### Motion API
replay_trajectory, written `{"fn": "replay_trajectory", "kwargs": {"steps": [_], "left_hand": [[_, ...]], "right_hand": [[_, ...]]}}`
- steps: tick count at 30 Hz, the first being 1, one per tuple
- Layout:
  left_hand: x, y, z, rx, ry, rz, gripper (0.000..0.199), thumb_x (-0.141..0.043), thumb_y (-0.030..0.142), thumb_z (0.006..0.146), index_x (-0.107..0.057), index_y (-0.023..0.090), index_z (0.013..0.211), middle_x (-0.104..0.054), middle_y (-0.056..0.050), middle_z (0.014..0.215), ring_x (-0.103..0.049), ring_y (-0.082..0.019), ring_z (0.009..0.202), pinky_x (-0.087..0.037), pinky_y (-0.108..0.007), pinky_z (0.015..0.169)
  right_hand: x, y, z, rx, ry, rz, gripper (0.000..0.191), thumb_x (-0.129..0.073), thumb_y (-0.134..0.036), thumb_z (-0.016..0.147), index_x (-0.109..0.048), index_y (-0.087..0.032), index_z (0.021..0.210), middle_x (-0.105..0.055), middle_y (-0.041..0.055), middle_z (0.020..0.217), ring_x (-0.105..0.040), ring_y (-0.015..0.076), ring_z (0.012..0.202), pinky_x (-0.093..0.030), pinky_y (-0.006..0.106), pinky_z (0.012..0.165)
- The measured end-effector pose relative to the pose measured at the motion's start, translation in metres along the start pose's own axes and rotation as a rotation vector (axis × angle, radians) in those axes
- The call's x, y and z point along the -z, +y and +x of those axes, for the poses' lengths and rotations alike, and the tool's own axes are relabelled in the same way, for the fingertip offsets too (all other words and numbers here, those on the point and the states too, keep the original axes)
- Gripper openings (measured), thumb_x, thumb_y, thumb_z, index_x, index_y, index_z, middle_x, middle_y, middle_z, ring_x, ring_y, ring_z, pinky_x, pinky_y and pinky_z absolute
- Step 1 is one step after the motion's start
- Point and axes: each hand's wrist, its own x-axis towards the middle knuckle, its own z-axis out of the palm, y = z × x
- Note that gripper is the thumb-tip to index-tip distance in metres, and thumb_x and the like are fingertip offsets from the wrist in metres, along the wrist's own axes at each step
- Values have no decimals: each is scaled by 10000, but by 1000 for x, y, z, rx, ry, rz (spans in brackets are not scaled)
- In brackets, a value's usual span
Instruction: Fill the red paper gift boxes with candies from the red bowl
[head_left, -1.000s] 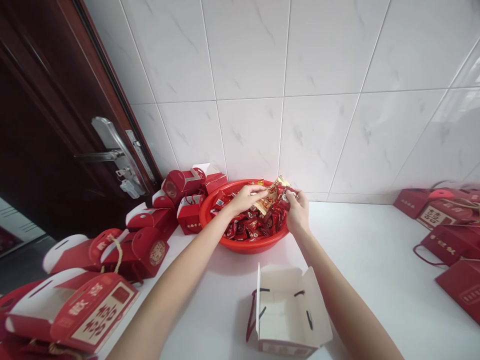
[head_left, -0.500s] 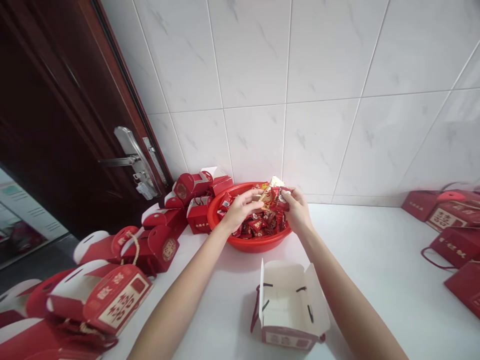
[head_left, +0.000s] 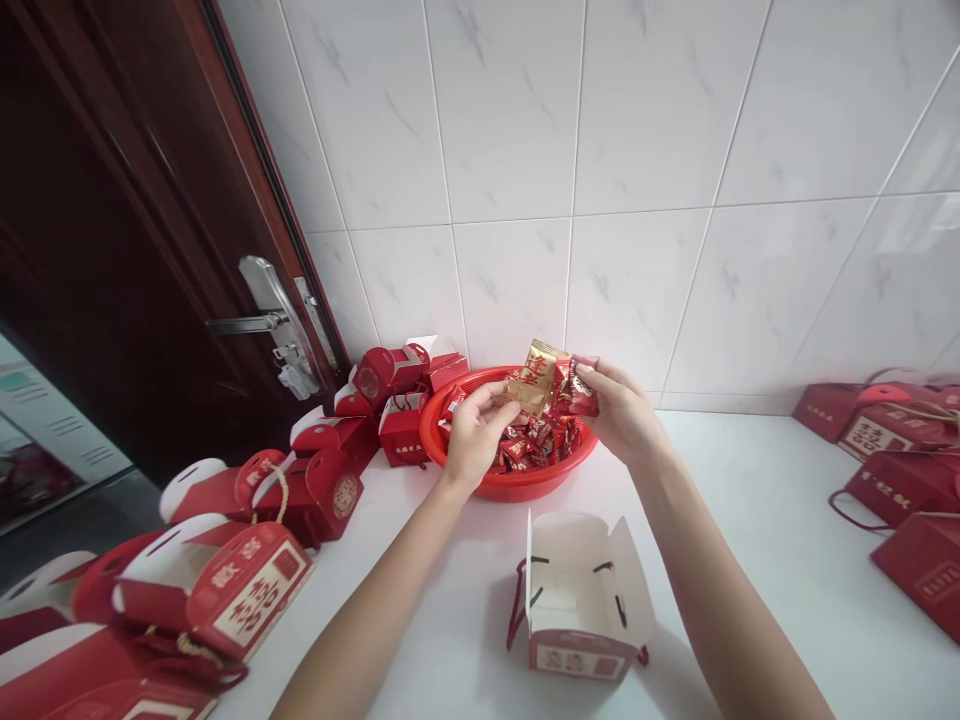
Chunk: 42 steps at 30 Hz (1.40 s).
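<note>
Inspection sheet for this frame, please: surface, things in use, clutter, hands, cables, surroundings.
Surface: white tabletop, partly covered.
Things in use: gold packet and red packet, above a red basin of wrapped packets; open box nearer the camera.
Clutter: red boxes along both sides.
Hands: left hand holds the gold packet's edge; right hand grips the red packet.
Cables: nothing seen.
Surroundings: tiled wall; dark door with metal handle.
</note>
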Motion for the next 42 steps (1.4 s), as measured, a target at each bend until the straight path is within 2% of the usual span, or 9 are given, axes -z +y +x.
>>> {"fn": "replay_trajectory", "kwargs": {"steps": [3,7,13,18,24,27,32,37,42], "left_hand": [[-7,-1,-7,7,22,-14,347,-780,327,715,-683,183,1016,-752,-58,995,-712,-241,942,-601,-391,855],[-16,0,-18,34,-44,-15,337,-755,323,742,-650,201,1038,-725,-62,1051,-685,-278,1055,-598,-438,893],[-19,9,-25,60,-153,-75,360,-782,345,736,-624,195,1022,-716,-57,1025,-702,-248,967,-597,-426,873],[-4,27,-17,29,-257,103,344,-800,438,739,-676,175,925,-746,-69,957,-709,-236,917,-570,-387,880],[41,44,9,-81,44,166,394,-799,539,685,-708,168,780,-742,-45,796,-708,-218,808,-565,-374,871],[54,36,17,-5,49,214,410,-843,518,606,-708,163,760,-733,-39,751,-698,-210,771,-563,-365,848],[46,29,10,32,-157,332,386,-812,516,661,-728,163,793,-741,-52,802,-691,-203,789,-555,-338,816],[32,45,-7,28,-566,501,300,-724,471,791,-763,183,869,-747,-49,831,-687,-203,788,-544,-293,728],[23,63,-26,-8,-920,680,219,-625,362,892,-770,219,975,-733,-57,1022,-668,-213,936,-515,-284,793]], "right_hand": [[-6,2,-4,20,9,-9,326,-822,-392,680,-635,-194,858,-681,-1,766,-637,142,675,-541,264,616],[-14,11,-7,83,58,-69,372,-800,-473,692,-595,-210,858,-634,-37,698,-626,135,616,-537,264,604],[-14,7,-10,163,25,-138,372,-784,-498,721,-582,-214,854,-652,-37,732,-622,120,601,-525,242,575],[-8,-10,-20,147,-55,-208,343,-781,-477,751,-604,-206,867,-662,-22,749,-631,129,616,-546,252,556],[-4,-44,-45,148,-104,-399,302,-758,-456,791,-636,-193,877,-659,9,776,-613,135,643,-542,247,522],[-8,-52,-59,109,-198,-532,260,-729,-427,824,-648,-190,896,-648,10,772,-579,126,628,-514,230,494],[-14,-48,-71,39,-445,-848,109,-605,-296,895,-647,-197,876,-603,-20,685,-537,114,581,-440,221,496],[-18,-44,-73,-76,-692,-1193,142,-517,-144,862,-536,-202,734,-525,-50,609,-415,96,524,-323,229,485],[-18,-46,-75,-125,-817,-1196,125,-495,-121,875,-585,-186,817,-589,-31,693,-467,96,568,-338,220,521]]}}
